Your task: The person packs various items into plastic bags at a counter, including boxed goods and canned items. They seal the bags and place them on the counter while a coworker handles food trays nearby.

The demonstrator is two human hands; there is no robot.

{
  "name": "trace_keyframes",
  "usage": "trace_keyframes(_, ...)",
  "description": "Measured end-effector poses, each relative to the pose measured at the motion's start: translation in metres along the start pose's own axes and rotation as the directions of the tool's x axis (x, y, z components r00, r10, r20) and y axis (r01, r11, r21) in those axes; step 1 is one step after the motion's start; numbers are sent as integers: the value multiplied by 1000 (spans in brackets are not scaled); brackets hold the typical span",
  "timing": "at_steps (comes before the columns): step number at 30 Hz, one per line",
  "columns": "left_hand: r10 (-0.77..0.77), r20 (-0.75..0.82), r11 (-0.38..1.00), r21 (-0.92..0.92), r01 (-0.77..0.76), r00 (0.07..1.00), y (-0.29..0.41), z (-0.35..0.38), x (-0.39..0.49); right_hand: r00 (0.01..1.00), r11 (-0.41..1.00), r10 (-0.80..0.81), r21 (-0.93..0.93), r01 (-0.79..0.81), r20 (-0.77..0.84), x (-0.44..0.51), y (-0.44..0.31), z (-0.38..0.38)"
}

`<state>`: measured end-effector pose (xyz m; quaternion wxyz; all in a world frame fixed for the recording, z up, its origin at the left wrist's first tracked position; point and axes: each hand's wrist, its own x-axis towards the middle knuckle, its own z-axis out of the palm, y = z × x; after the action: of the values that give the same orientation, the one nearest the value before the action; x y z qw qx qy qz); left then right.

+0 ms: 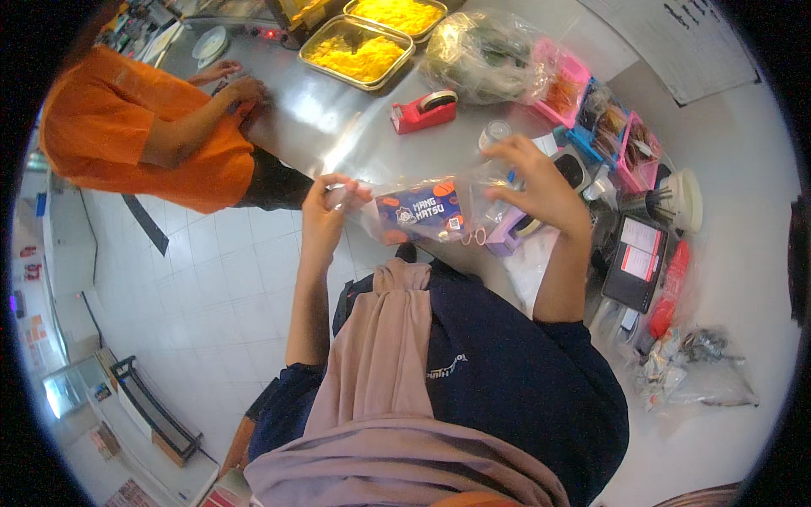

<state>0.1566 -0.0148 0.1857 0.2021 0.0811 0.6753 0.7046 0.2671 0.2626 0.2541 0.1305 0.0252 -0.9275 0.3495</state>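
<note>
Before my body I hold a clear plastic bag (364,215) with a dark blue and orange printed box (421,212) inside it; the box bears writing and a printed code. My left hand (324,212) pinches the bag's left end between thumb and fingers. At the bag's right end is my right hand (538,184), with thumb and fingers curved apart. Whether its fingertips grip the clear film cannot be made out. Below the right hand stands a purple tape dispenser (505,234), and the pink handles of scissors (474,237) show beside it.
A red tape dispenser (424,114) sits on the steel table (367,136), with trays of yellow food (357,56) behind. Pink baskets (566,89) and a bulging plastic bag (485,60) line the right side. At left, a co-worker in an orange shirt (146,136) stands against the table.
</note>
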Motion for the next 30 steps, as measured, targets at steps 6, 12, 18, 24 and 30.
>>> trace_keyframes(6,-5,144,978,-205,35,990,22,23,-9,750,996,-68,90,12,658,29,30,159)
trace_keyframes(12,79,255,962,-274,-7,964,18,36,-13,877,795,-20,-525,305,480,-15,45,216)
trace_keyframes(18,11,165,983,-183,20,986,23,20,-2,692,899,195,-409,158,695,4,36,157)
trace_keyframes(24,-34,115,982,-183,55,993,21,4,-2,775,984,136,-175,-33,617,-3,18,37)
trace_keyframes(30,-112,241,974,-167,155,964,23,0,-4,734,974,-16,177,-142,679,-14,21,25)
